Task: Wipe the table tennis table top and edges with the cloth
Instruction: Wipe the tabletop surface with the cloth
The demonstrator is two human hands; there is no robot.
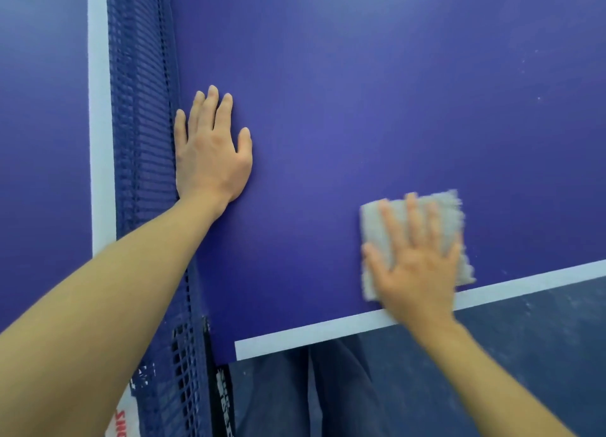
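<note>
You are mid-wipe on the table top (360, 108), your right hand (416, 269) pressing the cloth (439, 216) flat with spread fingers at lower right beside the white edge line (311, 335), your left hand (213, 151) flat by the net (141, 125), so sweep next along that edge.

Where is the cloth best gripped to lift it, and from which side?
Probably the frayed right edge of the cloth, pinched from the right: it lies flat on the table, and the right hand presses flat on its middle, leaving that edge bare.
</note>
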